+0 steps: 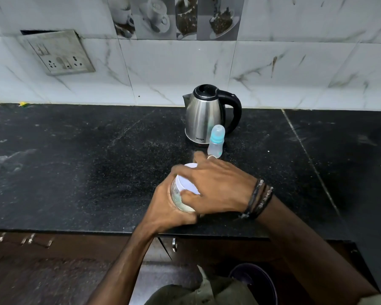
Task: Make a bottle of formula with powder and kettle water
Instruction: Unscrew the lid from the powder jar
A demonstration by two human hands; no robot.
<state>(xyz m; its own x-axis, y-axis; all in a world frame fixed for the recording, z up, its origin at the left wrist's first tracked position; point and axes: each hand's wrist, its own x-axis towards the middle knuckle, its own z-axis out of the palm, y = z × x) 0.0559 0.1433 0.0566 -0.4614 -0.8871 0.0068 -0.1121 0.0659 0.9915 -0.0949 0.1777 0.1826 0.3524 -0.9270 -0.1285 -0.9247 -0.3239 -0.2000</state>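
Standing over it all, you see a black speckled stone table (79, 164) running the full width, its near edge above dark wooden cabinet fronts. Behind it rises a wall of white marbled tiles (295, 69), with a strip of grey picture tiles of cups and cake along the top and a grimy switch-and-socket plate (57, 52) hanging crooked at far left.

Far on the table, close to the wall, stands a steel kettle (205, 114) with a black lid and a black handle turned to the right. Just in front of it on the near right stands a small clear baby bottle (216, 143), upright, with a blue collar and a frosted cap on.

Near the table's front edge is a clear powder jar (178, 198) with a white lid (186, 180), tilted so the lid faces up and toward the far left. The left hand (169, 205) grips the jar's body from below and the near side, fingers wrapped round the glass. The right hand (218, 186) lies across the lid from the right, its fingers (186, 195) curled over the rim and clenched on it; a ring shows on one finger, dark bands on the wrist. The jar sits between both palms, well short of the bottle.
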